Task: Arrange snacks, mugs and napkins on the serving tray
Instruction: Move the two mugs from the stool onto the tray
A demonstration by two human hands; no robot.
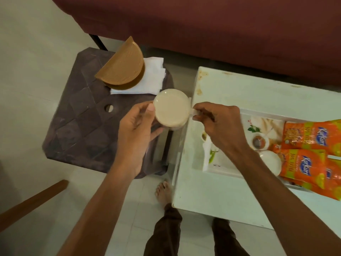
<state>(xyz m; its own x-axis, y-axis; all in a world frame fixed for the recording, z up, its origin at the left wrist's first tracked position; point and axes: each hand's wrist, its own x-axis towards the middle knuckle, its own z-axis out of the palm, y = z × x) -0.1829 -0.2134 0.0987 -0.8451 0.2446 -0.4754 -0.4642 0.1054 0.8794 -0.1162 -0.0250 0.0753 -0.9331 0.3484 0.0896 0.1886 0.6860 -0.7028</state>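
Both forearms extend forward, holding one mug [171, 109] between stool [83, 115] and white table [239, 93].
Left hand [136, 126] cups the mug's side, thumb at rim; right hand [219, 124] pinches its handle. Snack packets [306, 150] lie on the tray [221, 170].

The right hand [215, 126] covers the handle of the mug [171, 108], and the left hand [136, 130] masks the mug's near wall; its base cannot be seen. Right of the mug, the serving tray [228, 170] runs out of frame, its far end cut off along with two orange snack packets [306, 152]. The right forearm hides part of the tray's printed floor. Behind the mug, a half-round wooden holder [121, 67] conceals much of the napkins [153, 78].
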